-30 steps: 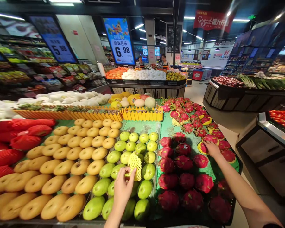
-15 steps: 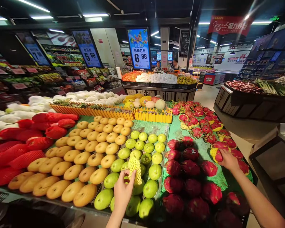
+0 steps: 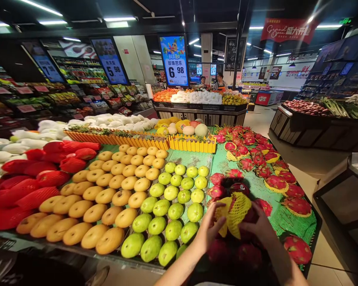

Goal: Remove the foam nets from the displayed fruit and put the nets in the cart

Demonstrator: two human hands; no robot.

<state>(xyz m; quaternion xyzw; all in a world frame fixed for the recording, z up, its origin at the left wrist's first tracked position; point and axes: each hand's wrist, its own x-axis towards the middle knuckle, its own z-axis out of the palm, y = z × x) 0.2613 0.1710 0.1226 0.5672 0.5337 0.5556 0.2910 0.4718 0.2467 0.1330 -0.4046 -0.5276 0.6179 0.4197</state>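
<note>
From here, the left hand (image 3: 208, 227) pinches the yellow foam netting (image 3: 240, 210), the right hand (image 3: 261, 225) curls against it, and tugging too hard might tear it.

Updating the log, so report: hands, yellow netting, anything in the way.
Left hand gripping yellow netting; right hand at its right side, grip unclear. Netting held above dragon fruit. Hands and netting hide some fruit beneath.

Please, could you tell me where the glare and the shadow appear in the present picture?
Head view: glare streaks over the red banner; head view: shadow darkens dragon fruits beneath the left hand and right hand, while the yellow foam net catches light.
</note>
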